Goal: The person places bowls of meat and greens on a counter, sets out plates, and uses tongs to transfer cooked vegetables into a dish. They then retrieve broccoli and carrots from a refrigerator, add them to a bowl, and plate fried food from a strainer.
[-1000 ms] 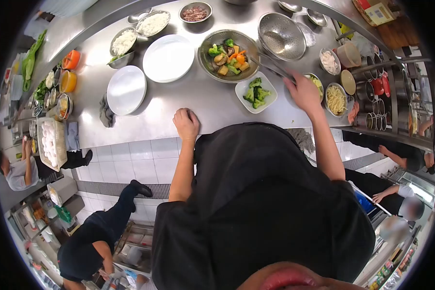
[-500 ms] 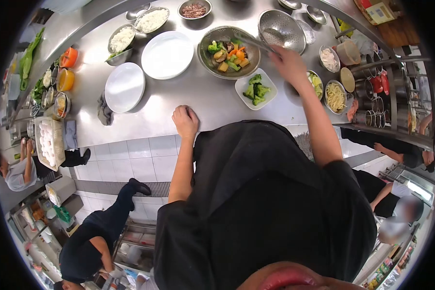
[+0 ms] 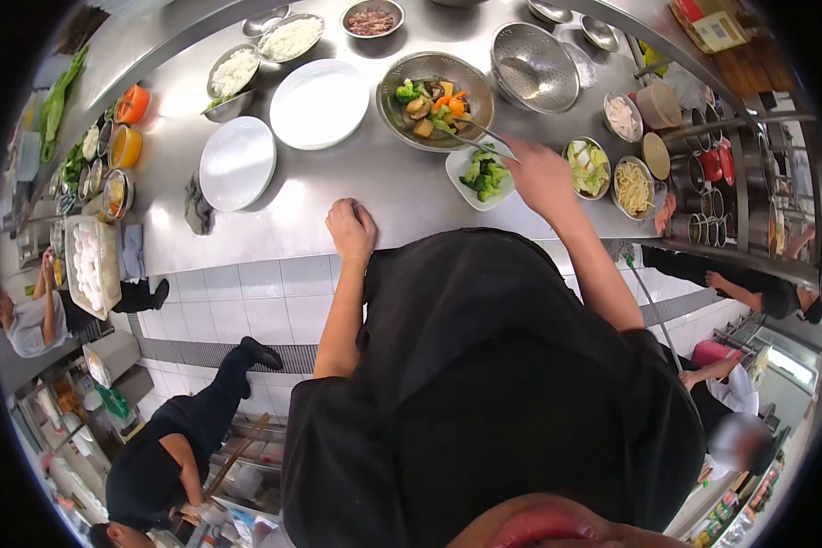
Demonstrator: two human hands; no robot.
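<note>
My right hand grips metal tongs whose tips reach into a steel bowl of mixed vegetables. Broccoli, mushroom and orange and yellow pieces lie in that bowl. Just below the tongs stands a white square dish with broccoli florets. My left hand rests at the counter's front edge with its fingers curled in and nothing visible in them. Two white plates, one larger and one smaller, are up and left of it.
A perforated steel bowl stands behind my right hand. Bowls of cut cabbage, noodles and rice surround the work area. A grey cloth lies left of the plates. Other people work behind me, one holding a long-handled tool.
My right hand has come down toward me with the tongs, from beyond the vegetable bowl's right rim to beside the broccoli dish. My left hand has stayed put.
</note>
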